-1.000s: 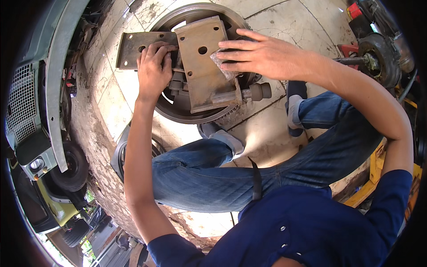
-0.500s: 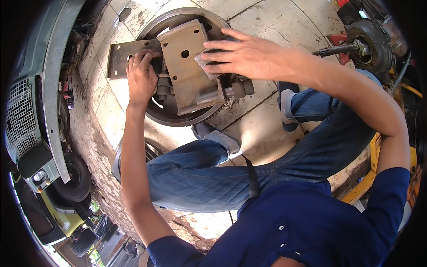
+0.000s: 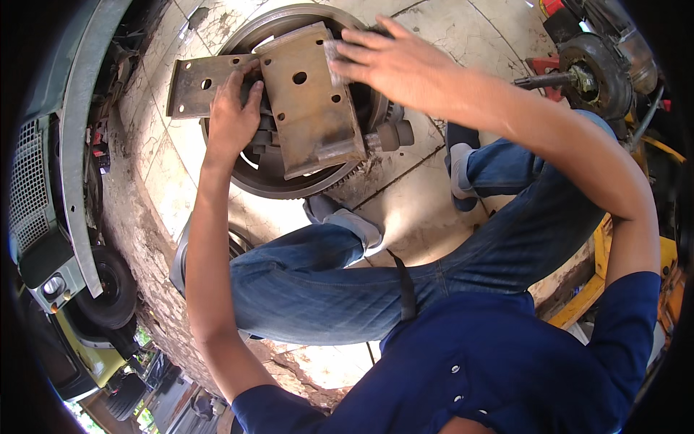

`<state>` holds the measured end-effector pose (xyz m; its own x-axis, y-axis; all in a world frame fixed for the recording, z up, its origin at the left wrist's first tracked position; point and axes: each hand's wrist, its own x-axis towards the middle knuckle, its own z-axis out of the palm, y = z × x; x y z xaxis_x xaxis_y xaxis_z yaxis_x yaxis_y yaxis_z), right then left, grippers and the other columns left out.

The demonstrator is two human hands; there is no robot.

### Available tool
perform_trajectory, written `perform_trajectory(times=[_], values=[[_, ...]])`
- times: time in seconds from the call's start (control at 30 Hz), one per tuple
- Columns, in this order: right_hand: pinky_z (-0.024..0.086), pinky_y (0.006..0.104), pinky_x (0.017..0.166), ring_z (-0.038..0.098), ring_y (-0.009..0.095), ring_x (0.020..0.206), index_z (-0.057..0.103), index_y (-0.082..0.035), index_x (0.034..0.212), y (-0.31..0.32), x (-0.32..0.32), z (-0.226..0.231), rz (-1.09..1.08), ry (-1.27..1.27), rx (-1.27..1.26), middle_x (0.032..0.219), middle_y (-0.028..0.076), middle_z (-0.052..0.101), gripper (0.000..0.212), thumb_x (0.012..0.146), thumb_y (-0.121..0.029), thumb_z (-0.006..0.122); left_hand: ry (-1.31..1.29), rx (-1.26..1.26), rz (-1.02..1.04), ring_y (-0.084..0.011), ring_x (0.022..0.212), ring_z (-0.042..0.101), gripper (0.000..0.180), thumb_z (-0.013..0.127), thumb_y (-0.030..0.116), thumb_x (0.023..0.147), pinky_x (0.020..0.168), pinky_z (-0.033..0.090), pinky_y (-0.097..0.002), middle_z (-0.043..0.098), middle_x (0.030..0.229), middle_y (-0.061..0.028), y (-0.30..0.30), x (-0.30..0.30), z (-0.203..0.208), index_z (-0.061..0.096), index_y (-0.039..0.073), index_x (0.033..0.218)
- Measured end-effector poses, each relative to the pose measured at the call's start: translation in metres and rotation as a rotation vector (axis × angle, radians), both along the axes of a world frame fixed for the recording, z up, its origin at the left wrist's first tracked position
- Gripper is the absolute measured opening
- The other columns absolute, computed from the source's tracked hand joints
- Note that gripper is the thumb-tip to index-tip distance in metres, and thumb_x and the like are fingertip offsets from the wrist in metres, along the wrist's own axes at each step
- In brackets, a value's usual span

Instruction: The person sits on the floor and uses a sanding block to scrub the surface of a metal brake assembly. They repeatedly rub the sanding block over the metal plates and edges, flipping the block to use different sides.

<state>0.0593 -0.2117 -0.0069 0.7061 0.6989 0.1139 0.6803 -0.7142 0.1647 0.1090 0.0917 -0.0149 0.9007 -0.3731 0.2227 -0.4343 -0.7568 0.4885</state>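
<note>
A rusty steel bracket (image 3: 300, 108) with drilled holes lies across a round, toothed metal wheel (image 3: 289, 194). Its lower flat plate (image 3: 189, 90) juts out to the left. My left hand (image 3: 235, 112) grips the bracket, fingers and thumb bent at the left edge of the raised plate. Under the stretched fingers of my right hand (image 3: 394, 65), a greyish sheet (image 3: 332, 61), abrasive paper or cloth by its look, is pressed to the bracket's upper right edge. Motion blurs that hand and sheet. A cylindrical metal part (image 3: 390, 136) sticks out at the bracket's lower right.
Cracked pale tiles (image 3: 405, 181) form the floor. My jeans-clad legs (image 3: 311, 289) frame the near side of the wheel. To the right stands a greasy machine part with a shaft (image 3: 546, 82), near a yellow frame (image 3: 582, 304). A vehicle front (image 3: 43, 217) is at left.
My right hand and the grey sheet have slid up along the bracket's right edge, uncovering a hole there. My left hand stays on the bracket, its thumb now more visible. The view has shifted slightly.
</note>
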Motion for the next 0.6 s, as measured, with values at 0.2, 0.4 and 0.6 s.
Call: perform_trajectory(times=[0.2, 0.4, 0.6], values=[[0.033, 0.0502, 0.115, 0.049, 0.023, 0.139, 0.051, -0.01, 0.147, 0.003, 0.0, 0.006, -0.031, -0.026, -0.087, 0.149, 0.01, 0.053, 0.056, 0.092, -0.011, 0.061, 0.02, 0.007, -0.034, -0.0363, 0.115, 0.062, 0.035, 0.063, 0.013, 0.096, 0.102, 0.046, -0.0453, 0.069, 0.12, -0.0161, -0.001, 0.002, 0.003, 0.063, 0.007, 0.13], [0.03, 0.0468, 0.118, 0.044, 0.023, 0.142, 0.045, -0.006, 0.15, 0.039, -0.01, 0.03, -0.133, 0.152, -0.361, 0.152, 0.011, 0.05, 0.056, 0.096, -0.013, 0.057, -0.038, 0.063, -0.029, -0.0345, 0.116, 0.061, 0.034, 0.062, 0.015, 0.097, 0.102, 0.046, -0.0453, 0.068, 0.121, -0.0135, 0.004, -0.002, 0.001, 0.064, 0.011, 0.131], [0.035, 0.0535, 0.112, 0.055, 0.034, 0.13, 0.048, 0.005, 0.145, 0.038, -0.004, 0.022, -0.068, 0.044, -0.224, 0.138, 0.027, 0.058, 0.058, 0.092, -0.014, 0.062, -0.048, 0.095, -0.036, -0.0345, 0.117, 0.06, 0.033, 0.062, 0.014, 0.097, 0.1, 0.046, -0.0473, 0.068, 0.12, -0.0143, 0.0, -0.004, 0.01, 0.063, 0.009, 0.129]])
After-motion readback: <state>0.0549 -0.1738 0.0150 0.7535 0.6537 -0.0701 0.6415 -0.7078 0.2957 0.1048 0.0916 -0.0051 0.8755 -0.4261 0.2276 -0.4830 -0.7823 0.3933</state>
